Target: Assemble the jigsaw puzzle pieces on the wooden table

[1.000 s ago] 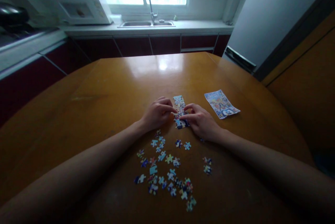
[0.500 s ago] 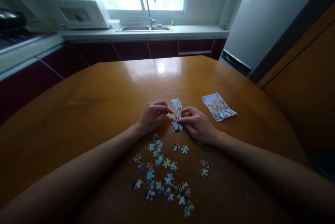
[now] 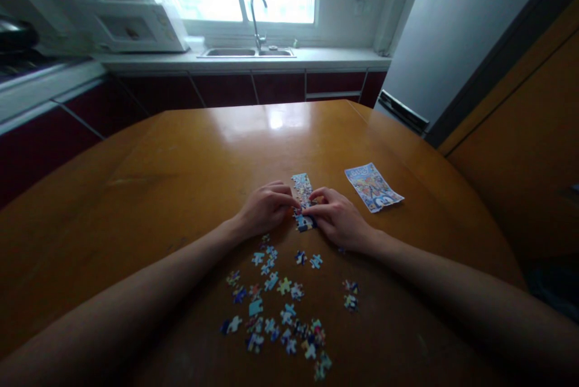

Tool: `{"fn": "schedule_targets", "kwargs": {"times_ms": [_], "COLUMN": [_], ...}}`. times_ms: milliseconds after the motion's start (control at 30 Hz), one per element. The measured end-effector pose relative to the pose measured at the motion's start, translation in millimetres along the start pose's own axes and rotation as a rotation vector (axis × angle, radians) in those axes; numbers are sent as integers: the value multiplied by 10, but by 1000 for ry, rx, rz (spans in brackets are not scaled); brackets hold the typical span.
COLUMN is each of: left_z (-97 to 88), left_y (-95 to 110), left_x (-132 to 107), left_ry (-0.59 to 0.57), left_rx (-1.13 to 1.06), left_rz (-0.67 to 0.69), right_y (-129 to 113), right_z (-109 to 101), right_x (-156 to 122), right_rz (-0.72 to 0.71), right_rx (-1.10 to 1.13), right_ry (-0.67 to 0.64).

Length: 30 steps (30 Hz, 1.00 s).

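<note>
A narrow strip of joined puzzle pieces (image 3: pixel 302 188) lies on the wooden table (image 3: pixel 190 158). My left hand (image 3: pixel 265 209) rests at its left side, fingers curled, fingertips pressing the strip's lower part. My right hand (image 3: pixel 337 218) sits at its right side, fingers curled and pinched against the same spot. Several loose colourful puzzle pieces (image 3: pixel 280 308) are scattered on the table nearer to me, between my forearms. Two more loose pieces (image 3: pixel 349 295) lie under my right forearm's side.
A printed picture card (image 3: pixel 373 187) lies flat to the right of my hands. Beyond the table are dark red cabinets, a counter with a sink and tap (image 3: pixel 256 25) under a bright window, a microwave (image 3: pixel 136 28) at left and a grey fridge (image 3: pixel 452 37) at right.
My hands have drawn slightly closer together on the strip. The view has tilted, shifting everything a little left and down in the picture.
</note>
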State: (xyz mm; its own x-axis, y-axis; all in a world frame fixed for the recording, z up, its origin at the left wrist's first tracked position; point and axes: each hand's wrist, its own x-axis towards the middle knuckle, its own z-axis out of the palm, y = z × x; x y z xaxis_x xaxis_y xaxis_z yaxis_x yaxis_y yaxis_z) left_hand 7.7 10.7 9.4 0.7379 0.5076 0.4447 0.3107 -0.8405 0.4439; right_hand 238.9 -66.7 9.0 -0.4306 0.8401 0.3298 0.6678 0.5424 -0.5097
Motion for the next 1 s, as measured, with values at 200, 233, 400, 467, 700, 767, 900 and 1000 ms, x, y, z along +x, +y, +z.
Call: {"fn": "schedule_targets", "kwargs": {"times_ms": [200, 233, 400, 467, 700, 767, 900, 1000], "left_z": [-4, -4, -1, 2, 0, -8, -17, -16], "left_y": [22, 20, -21, -39, 2, 25, 41, 41], "left_x": [8, 9, 8, 1, -16, -8, 2, 0], "left_ry": [32, 55, 162, 166, 51, 4, -56, -63], "left_rx": [0, -5, 8, 16, 26, 41, 58, 47], "left_rz": [1, -2, -43, -46, 5, 24, 24, 10], "right_y": [15, 15, 20, 23, 12, 13, 20, 25], "right_z": [7, 6, 8, 12, 9, 8, 10, 10], "right_x": [-3, -3, -7, -6, -3, -5, -8, -8], "right_rz": [-10, -13, -18, -19, -10, -7, 3, -2], "right_rx": [-9, -8, 3, 1, 13, 10, 14, 20], "right_ry": [2, 3, 7, 9, 17, 16, 13, 13]}}
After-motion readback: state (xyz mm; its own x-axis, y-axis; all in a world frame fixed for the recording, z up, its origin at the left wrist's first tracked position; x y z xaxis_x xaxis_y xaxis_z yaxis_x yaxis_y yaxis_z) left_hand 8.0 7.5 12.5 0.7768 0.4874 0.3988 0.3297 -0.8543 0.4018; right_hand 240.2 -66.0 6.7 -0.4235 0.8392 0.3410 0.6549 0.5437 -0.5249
